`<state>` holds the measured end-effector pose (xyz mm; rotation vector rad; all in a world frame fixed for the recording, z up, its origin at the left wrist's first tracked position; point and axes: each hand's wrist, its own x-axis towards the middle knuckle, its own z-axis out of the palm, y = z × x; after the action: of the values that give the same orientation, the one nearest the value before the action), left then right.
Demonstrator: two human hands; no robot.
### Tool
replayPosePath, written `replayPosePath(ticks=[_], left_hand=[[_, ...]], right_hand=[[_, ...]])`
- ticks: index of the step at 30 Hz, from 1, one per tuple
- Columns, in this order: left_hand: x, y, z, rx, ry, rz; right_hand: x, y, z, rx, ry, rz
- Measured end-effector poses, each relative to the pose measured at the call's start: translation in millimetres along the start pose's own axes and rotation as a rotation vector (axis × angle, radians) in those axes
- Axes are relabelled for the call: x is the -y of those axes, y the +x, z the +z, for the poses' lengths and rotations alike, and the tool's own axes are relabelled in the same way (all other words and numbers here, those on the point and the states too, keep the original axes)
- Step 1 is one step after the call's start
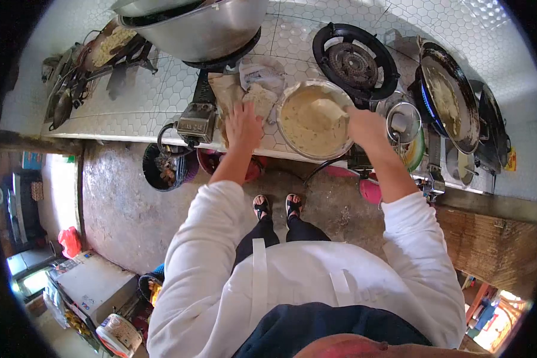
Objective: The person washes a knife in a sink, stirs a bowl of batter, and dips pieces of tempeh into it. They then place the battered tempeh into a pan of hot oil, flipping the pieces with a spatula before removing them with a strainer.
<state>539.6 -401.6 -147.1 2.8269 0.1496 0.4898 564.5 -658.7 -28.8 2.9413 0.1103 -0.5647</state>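
Note:
A round metal bowl (pixel 284 136) of pale yellow batter (pixel 307 132) with dark flecks stands at the counter's front edge. My right hand (pixel 367 128) is closed around the handle of a large spoon (pixel 327 111), whose batter-coated head is in the bowl. Left of the bowl, my left hand (pixel 243 126) lies with fingers stretched out over the near end of a brown paper bag (pixel 225 89) and a pale, crumbly-looking packet (pixel 259 98). A whitish plastic bag (pixel 262 73) lies just behind them.
A black burner (pixel 353 62) stands behind the bowl. To the right, a blue flame burns under a wok (pixel 466 113) with pale food inside. A strainer (pixel 404 121) lies between. A big metal pot (pixel 203 36) stands back left; a bin (pixel 161 167) is below the counter.

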Motion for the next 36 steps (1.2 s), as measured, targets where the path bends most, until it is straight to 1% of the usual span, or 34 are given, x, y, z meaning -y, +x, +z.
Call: replayPosePath(ticks=[1, 3, 4, 6, 7, 8, 10, 11, 13, 14, 16, 17, 18, 19, 20, 22, 23, 25, 26, 28, 29, 31, 32, 34, 35, 36], left_hand=[[5.2, 14.9, 4.5, 0.006, -0.006, 0.013], [14.0, 37.5, 13.5, 0.165, 0.413, 0.016], [17.2, 45.2, 16.8, 0.166, 0.404, 0.036], [21.7, 58.3, 22.7, 0.431, 0.373, -0.093], [20.0, 65.1, 13.0, 0.56, 0.272, -0.142], [21.8, 66.4, 13.4, 0.566, 0.272, -0.127], [26.2, 68.3, 12.4, 0.57, 0.063, -0.236], [25.9, 67.8, 6.9, 0.573, 0.067, -0.226], [25.9, 62.5, -7.9, 0.63, -0.143, -0.231], [28.9, 57.3, -7.4, 0.633, -0.14, -0.226], [37.6, 50.8, 2.4, 0.583, -0.297, -0.189], [45.5, 48.3, 11.1, 0.58, -0.297, -0.191], [54.1, 46.0, 17.8, 0.56, -0.411, -0.186], [63.2, 43.3, 24.6, 0.541, -0.523, -0.18], [66.4, 39.7, 22.8, 0.54, -0.518, -0.187], [67.8, 32.3, 15.1, 0.587, -1.076, -0.354], [65.4, 30.6, 7.8, 0.582, -1.071, -0.357], [56.3, 29.1, -9.8, 0.592, -1.226, -0.38], [55.6, 27.5, -13.4, 0.589, -1.223, -0.385], [53.4, 25.1, -18.1, 0.503, -1.336, -0.339], [50.9, 25.0, -23.2, 0.505, -1.336, -0.342], [46.6, 26.0, -34.6, 0.534, -1.336, -0.327], [46.5, 25.6, -36.8, 0.542, -1.338, -0.322], [45.9, 22.6, -40.7, 0.536, -1.199, -0.303], [43.6, 22.4, -43.9, 0.541, -1.201, -0.299], [41.5, 21.9, -48.0, 0.541, -1.158, -0.323]], right_hand=[[-3.1, 1.8, 1.3, 0.004, 0.005, 0.014], [-9.3, 6.8, 8.5, -0.011, 0.057, 0.118], [-10.4, 10.7, 16.4, -0.009, 0.061, 0.139], [-10.4, 24.4, 46.3, 0.119, 0.15, 0.119], [-8.6, 32.6, 65.3, 0.151, 0.184, 0.147], [-5.7, 27.6, 63.9, 0.155, 0.191, 0.161], [1.4, 11.6, 51.8, 0.119, 0.298, 0.06], [2.0, 6.8, 44.4, 0.119, 0.307, 0.067], [4.8, -1.1, 34.4, 0.133, 0.323, 0.109], [9.2, -3.8, 39.4, 0.135, 0.328, 0.113], [22.7, -0.7, 47.2, -0.394, 0.027, 0.021], [35.6, 2.9, 38.9, -0.402, 0.181, -0.044], [53.7, 7.1, 30.3, -0.407, 0.336, -0.111], [73.4, 15.5, 38.9, -0.408, 0.571, -0.256], [94.3, 24.2, 52.4, -0.4, 0.807, -0.401], [131.2, 36.6, 60.8, -0.358, 0.95, -0.555], [142.9, 39.8, 63.7, -0.357, 0.954, -0.563], [159.4, 43.5, 67.6, -0.291, 1.031, -0.446], [162.5, 44.9, 68.2, -0.287, 1.033, -0.45], [163.8, 47.2, 69.6, -0.396, 0.931, -0.474], [163.5, 46.5, 66.0, -0.393, 0.932, -0.472], [161.0, 44.3, 58.1, -0.182, 1.286, -0.523], [159.3, 42.4, 55.3, -0.187, 1.287, -0.515], [155.2, 37.7, 53.3, -0.315, 0.973, -0.409], [154.1, 36.4, 54.1, -0.317, 0.972, -0.403], [153.9, 34.5, 55.9, -0.357, 0.993, -0.317]])
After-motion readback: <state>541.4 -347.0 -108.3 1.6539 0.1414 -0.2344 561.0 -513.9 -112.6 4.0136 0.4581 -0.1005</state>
